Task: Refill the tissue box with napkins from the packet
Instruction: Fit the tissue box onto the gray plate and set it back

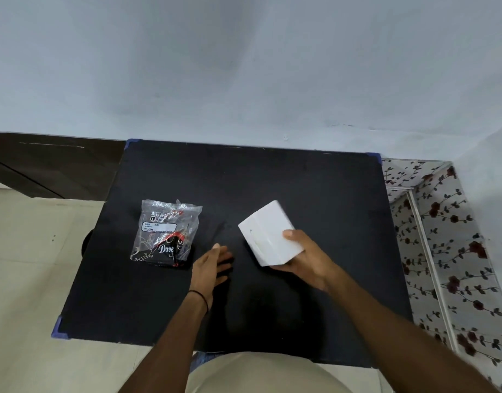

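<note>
A white tissue box [268,232] is held tilted above the black table [272,180], right of centre. My right hand [303,258] grips it from below and behind, thumb on its top face. A clear plastic napkin packet [164,234] with red and white "Dove" print lies flat on the table's left side. My left hand [211,265] hovers between packet and box with its fingers spread, holding nothing. What is inside the box is hidden.
The table has blue corner guards [60,329] and stands against a pale wall [244,66]. A floral-patterned surface [448,236] lies along the right. Dark furniture [45,165] sits at the left over a light tiled floor [31,265].
</note>
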